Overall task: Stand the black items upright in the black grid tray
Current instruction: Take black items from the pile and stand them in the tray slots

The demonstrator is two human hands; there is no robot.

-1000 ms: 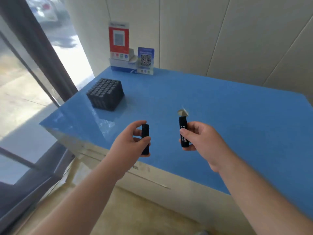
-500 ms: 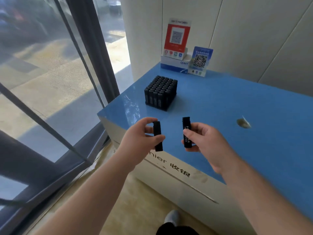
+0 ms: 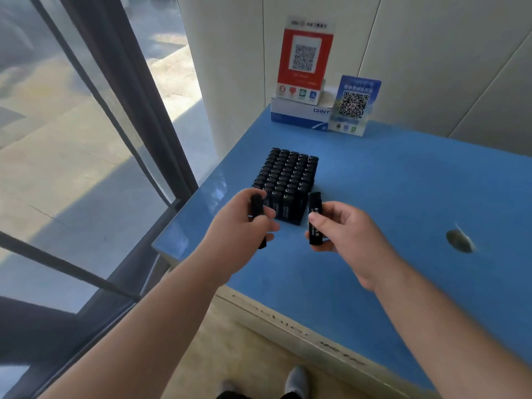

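Note:
A black grid tray [image 3: 288, 182] packed with several upright black items stands near the left corner of the blue table [image 3: 403, 197]. My left hand [image 3: 239, 226] grips one slim black item [image 3: 257, 208] upright, just in front of the tray's near left corner. My right hand [image 3: 345, 231] holds a second black item [image 3: 315, 218] with white print, upright, beside the tray's near right corner. Both hands hover above the table, a short gap between them.
A red QR sign [image 3: 305, 59] on a white box [image 3: 299, 115] and a blue QR sign [image 3: 352, 106] stand at the back against the wall. A small grey object [image 3: 460, 240] lies at the right. A glass wall with dark frames [image 3: 121, 110] borders the left table edge.
The view has swung left and closer to the tray. Both hands, each still holding its black item, have come up to the tray's near edge.

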